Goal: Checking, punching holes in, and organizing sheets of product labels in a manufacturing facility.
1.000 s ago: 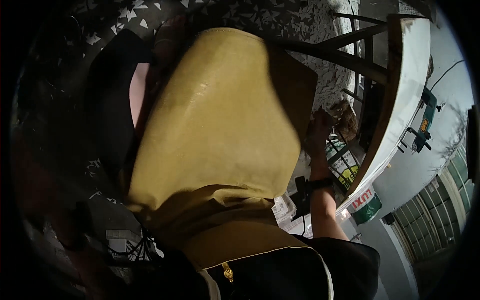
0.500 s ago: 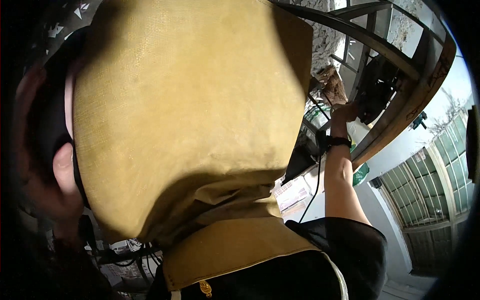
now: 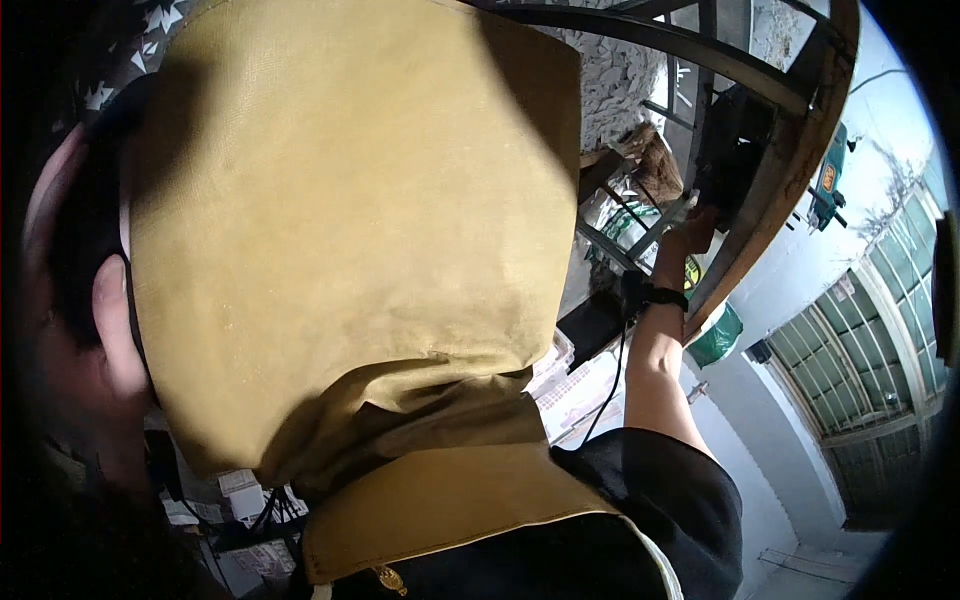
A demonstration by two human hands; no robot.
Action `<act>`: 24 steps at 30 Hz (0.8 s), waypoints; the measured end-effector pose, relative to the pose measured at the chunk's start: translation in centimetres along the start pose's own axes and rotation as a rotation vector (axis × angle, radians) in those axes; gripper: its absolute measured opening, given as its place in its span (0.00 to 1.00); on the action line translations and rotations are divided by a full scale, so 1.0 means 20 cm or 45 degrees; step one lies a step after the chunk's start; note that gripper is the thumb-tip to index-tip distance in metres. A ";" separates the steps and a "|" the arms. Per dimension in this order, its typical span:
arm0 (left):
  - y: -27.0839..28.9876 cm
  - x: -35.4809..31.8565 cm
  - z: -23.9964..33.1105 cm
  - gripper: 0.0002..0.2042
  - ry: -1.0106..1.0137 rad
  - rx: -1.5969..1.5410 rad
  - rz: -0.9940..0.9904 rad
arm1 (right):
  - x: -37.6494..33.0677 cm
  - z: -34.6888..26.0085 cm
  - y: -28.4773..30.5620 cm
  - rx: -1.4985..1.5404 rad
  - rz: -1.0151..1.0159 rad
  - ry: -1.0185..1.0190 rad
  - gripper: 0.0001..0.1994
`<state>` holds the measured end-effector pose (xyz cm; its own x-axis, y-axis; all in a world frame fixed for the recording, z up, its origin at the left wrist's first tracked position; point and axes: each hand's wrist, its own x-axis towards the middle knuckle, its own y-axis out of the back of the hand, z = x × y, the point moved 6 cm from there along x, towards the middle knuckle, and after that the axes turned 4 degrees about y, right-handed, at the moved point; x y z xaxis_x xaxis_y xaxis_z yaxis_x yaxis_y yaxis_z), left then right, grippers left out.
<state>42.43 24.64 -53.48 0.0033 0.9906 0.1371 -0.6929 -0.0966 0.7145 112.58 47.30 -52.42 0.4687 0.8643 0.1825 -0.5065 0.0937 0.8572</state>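
Far left, upper corner: pale angular scraps (image 3: 97,97) on a dark floor. Below them, left hand (image 3: 105,375), partly lost in shadow. Thumb and fingers stand apart, curved around the two sides of a dark form (image 3: 85,240); thumb lies just beside the apron's left edge. Can't tell whether the hand actually grips the form or only rests on it.

Lower left: white boxes (image 3: 245,500) and black cables (image 3: 283,508), under the apron's edge.

Centre: tan apron (image 3: 340,220), spread over the lap, creased at the waist, shadow across its upper right corner. Gold-coloured ornament (image 3: 388,579) at the bottom, against black clothing.

Right of apron: printed papers (image 3: 590,400), a black case (image 3: 590,333) and a thin black cord (image 3: 617,370) running down beside the forearm. Black sleeve (image 3: 665,490) below. Brown shaggy bundle (image 3: 655,168) higher up, near the right hand.

Right hand (image 3: 690,235), black wristband (image 3: 664,296), reaches under the bench to the lower end of a black object (image 3: 735,150) inside the metal frame (image 3: 740,70). Fingers bent and mostly hidden; can't tell how far open, or whether it holds anything.

Far right: curved wooden edge (image 3: 825,110), green bag (image 3: 718,338) below it, green tool (image 3: 828,190) beyond it, barred window (image 3: 870,330).
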 end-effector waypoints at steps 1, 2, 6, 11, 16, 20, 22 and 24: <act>-0.06 0.03 -0.01 0.24 0.288 0.078 -0.076 | 0.05 0.03 0.00 0.059 -0.010 -0.048 0.22; -0.12 0.07 0.02 0.24 0.250 0.068 -0.059 | 0.05 0.08 0.01 0.128 -0.018 -0.101 0.22; -0.11 0.23 0.12 0.23 0.101 -0.090 0.093 | 0.07 0.04 -0.02 0.536 -0.093 -0.294 0.24; -0.06 0.33 0.20 0.19 0.124 0.106 0.077 | -0.32 0.24 0.03 1.119 -0.182 -0.511 0.25; -0.14 0.49 0.28 0.17 0.102 0.200 0.084 | -0.68 0.45 0.04 1.661 -0.194 -0.702 0.27; -0.16 0.55 0.42 0.17 0.085 0.254 0.009 | -0.73 0.44 -0.03 2.048 -0.274 -0.803 0.29; -0.18 0.59 0.45 0.16 0.070 0.254 -0.003 | -0.73 0.45 -0.06 2.229 -0.310 -0.850 0.29; -0.19 0.64 0.50 0.16 0.031 0.298 -0.022 | -0.78 0.45 -0.08 2.410 -0.340 -0.895 0.30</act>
<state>52.28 36.65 -47.67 -0.0058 0.9940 0.1093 -0.5066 -0.0971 0.8567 112.53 29.31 -52.31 0.7663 0.5738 -0.2889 0.6254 -0.7692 0.1311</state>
